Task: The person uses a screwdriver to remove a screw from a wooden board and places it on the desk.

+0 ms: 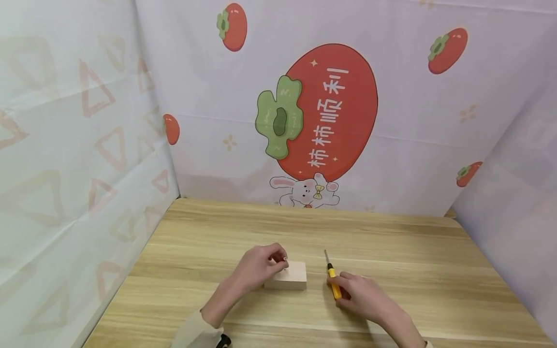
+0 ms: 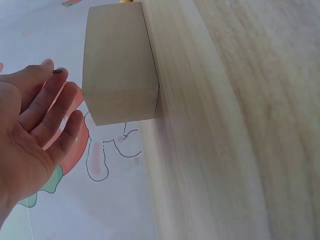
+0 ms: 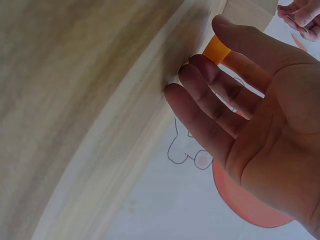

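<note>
A pale wooden block (image 1: 292, 272) lies on the table. Above its top, my left hand (image 1: 256, 267) pinches a small dark screw (image 2: 57, 71) between thumb and index finger; the other fingers are loosely bent in the left wrist view. To the right of the block is a screwdriver (image 1: 333, 279) with a yellow and black handle and a thin metal shaft pointing away from me. My right hand (image 1: 365, 296) holds its handle (image 3: 216, 50) between thumb and fingers, low at the tabletop. Part of that handle is hidden by the fingers in the right wrist view.
The wood-grain table (image 1: 209, 232) runs back to a white cloth (image 1: 209, 159) printed with persimmons and a rabbit. More cloth (image 1: 52, 203) hangs along the left side, and a pale one (image 1: 518, 193) along the right.
</note>
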`<action>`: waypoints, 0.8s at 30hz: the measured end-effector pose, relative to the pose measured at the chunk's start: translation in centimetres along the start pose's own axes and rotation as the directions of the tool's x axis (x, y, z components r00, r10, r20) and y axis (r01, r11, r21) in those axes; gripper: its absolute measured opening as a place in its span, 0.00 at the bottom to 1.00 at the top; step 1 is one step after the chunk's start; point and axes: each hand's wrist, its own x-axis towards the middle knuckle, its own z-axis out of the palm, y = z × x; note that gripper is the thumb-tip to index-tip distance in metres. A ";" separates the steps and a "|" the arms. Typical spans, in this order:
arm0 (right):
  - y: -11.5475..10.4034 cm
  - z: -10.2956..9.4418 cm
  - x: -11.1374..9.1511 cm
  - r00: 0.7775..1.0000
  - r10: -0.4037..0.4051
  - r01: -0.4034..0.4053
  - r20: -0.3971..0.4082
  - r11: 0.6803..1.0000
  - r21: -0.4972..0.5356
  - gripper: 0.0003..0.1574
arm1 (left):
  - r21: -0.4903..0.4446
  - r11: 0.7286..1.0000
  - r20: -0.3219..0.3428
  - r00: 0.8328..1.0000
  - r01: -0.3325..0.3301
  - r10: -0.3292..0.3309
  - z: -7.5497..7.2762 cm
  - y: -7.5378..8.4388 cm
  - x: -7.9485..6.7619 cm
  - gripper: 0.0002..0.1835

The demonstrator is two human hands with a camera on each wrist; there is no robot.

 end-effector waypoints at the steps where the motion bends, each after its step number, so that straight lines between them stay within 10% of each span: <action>1: 0.0 0.0 0.0 1.000 -0.003 0.003 -0.004 1.000 -0.001 0.24 | -0.012 1.000 -0.003 1.000 -0.002 0.002 -0.1 0.0 -0.1 0.04; 24: -0.3 0.2 0.5 1.000 0.003 -0.004 -0.007 1.000 -0.026 0.22 | -0.249 0.966 0.099 0.994 0.069 -0.046 -1.5 -0.8 -3.1 0.14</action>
